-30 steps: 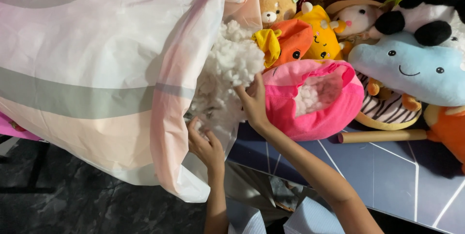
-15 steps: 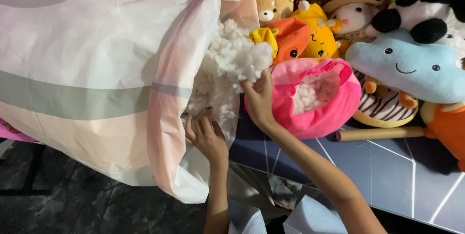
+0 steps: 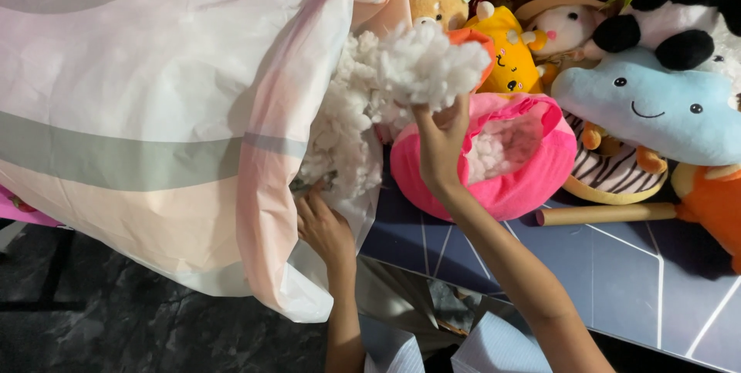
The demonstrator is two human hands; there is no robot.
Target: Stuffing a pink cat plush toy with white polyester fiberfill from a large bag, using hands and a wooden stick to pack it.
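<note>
Right hand (image 3: pixel 441 138) grasps a white stuffing clump (image 3: pixel 432 68) at upper centre, just left of the pink plush shell (image 3: pixel 525 180). Left hand (image 3: pixel 324 222), lower, seems to grip the big plastic bag (image 3: pixel 154 111) at its mouth.

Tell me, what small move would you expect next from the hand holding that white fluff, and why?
Probably the right hand carries its clump of white stuffing slightly rightward and down into the pink plush shell. The shell's opening faces up beside that hand and already shows some stuffing inside. The left hand rests at the mouth of the big plastic bag.
</note>
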